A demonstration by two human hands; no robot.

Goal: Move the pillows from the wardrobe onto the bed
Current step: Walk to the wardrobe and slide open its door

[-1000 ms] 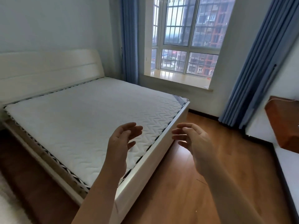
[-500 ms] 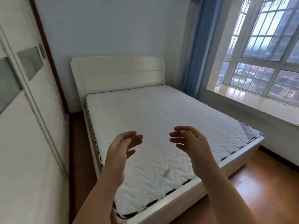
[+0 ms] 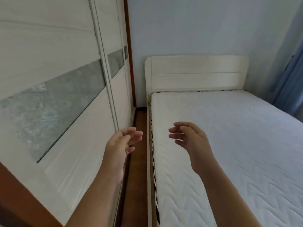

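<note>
A white wardrobe (image 3: pixel 54 89) with sliding doors and frosted glass bands fills the left side; its doors are closed and no pillows show. The bed (image 3: pixel 229 145) with a bare white quilted mattress and a cream headboard (image 3: pixel 196 72) lies to the right. My left hand (image 3: pixel 121 146) is raised in front of the wardrobe door, fingers relaxed, holding nothing. My right hand (image 3: pixel 188 138) hovers over the mattress's left edge, fingers loosely spread, also empty.
A narrow strip of brown wooden floor (image 3: pixel 137 161) runs between wardrobe and bed. A pale blue wall stands behind the headboard. Blue curtains (image 3: pixel 291 82) hang at the far right.
My view has swung left from the window and bed foot to the wardrobe and headboard. Both hands stay raised and empty in the same pose.
</note>
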